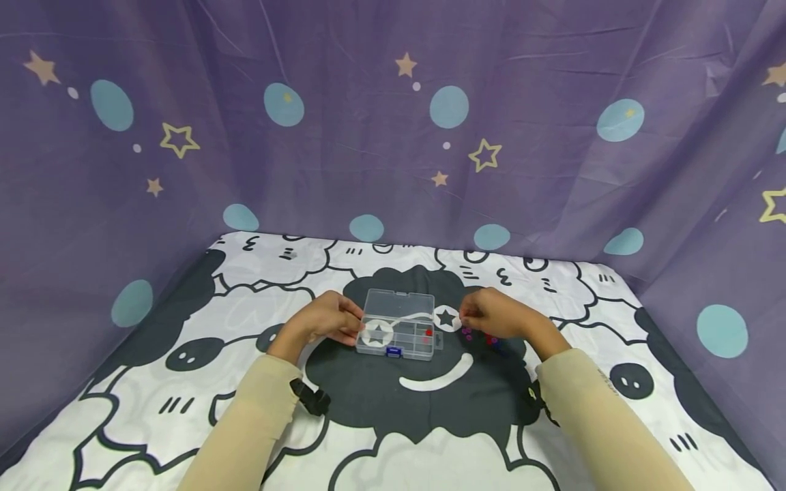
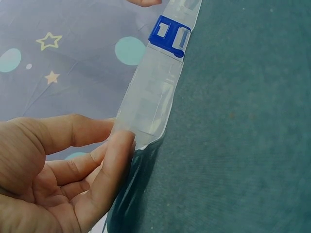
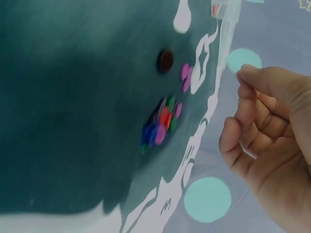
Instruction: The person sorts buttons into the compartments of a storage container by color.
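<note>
A clear plastic compartment box (image 1: 402, 326) lies on the dark part of the cloth, its lid (image 1: 399, 301) raised at the back. My left hand (image 1: 331, 317) grips its left end; in the left wrist view the thumb and fingers pinch the corner, beside the blue latch (image 2: 170, 36). Small red pieces (image 1: 428, 333) sit in right-hand compartments. My right hand (image 1: 494, 312) is right of the box, above small round coloured pieces (image 3: 163, 121). Its thumb meets the curled index finger in the right wrist view; I cannot tell whether something small is between them.
A dark brown round piece (image 3: 165, 61) and a few pink pieces (image 3: 185, 77) lie apart from the mixed pile. The cartoon-print cloth (image 1: 258, 307) covers the surface. A purple curtain (image 1: 368, 170) with stars and ovals hangs behind it and at both sides.
</note>
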Demonstrator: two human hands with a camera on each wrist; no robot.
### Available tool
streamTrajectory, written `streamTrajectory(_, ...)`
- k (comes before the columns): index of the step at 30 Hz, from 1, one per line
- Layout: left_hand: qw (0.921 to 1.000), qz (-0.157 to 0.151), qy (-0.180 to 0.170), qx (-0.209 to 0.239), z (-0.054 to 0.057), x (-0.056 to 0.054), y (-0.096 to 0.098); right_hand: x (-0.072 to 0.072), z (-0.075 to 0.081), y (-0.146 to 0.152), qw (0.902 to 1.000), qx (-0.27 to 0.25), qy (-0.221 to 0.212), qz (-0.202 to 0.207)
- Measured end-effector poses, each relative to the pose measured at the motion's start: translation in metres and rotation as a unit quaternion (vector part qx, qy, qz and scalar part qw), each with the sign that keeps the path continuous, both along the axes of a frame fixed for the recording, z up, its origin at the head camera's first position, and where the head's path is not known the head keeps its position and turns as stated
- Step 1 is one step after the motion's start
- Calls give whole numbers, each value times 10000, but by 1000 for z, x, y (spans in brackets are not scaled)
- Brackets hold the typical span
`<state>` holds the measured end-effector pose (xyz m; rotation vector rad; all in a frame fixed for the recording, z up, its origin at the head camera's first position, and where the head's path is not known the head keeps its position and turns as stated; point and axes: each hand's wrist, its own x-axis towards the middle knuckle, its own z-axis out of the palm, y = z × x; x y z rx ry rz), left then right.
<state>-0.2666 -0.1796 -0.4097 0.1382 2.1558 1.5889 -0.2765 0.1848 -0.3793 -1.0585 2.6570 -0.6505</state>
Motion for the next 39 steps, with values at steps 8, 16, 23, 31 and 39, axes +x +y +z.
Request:
streamTrajectory(8,10000,22,-25,-18,0,0,0,-3,-4,18,9999,116,-22,-97)
streamTrajectory(16,10000,46,-48,-30,-1,0,-1,-8,-8,32,9992,354,103,-139)
streamTrajectory(23,10000,-22,-23,-19,1,1,-2,-11,-10,41,9981,530,-1,-304)
streamTrajectory(31,10000,-63,-7,-57,3,1,-2,-12,-12,46,9972,581,-233,-407)
streamTrajectory(39,10000,-49,0,-54,3,1,-1,-11,-17,43,9959,662,-432,-450)
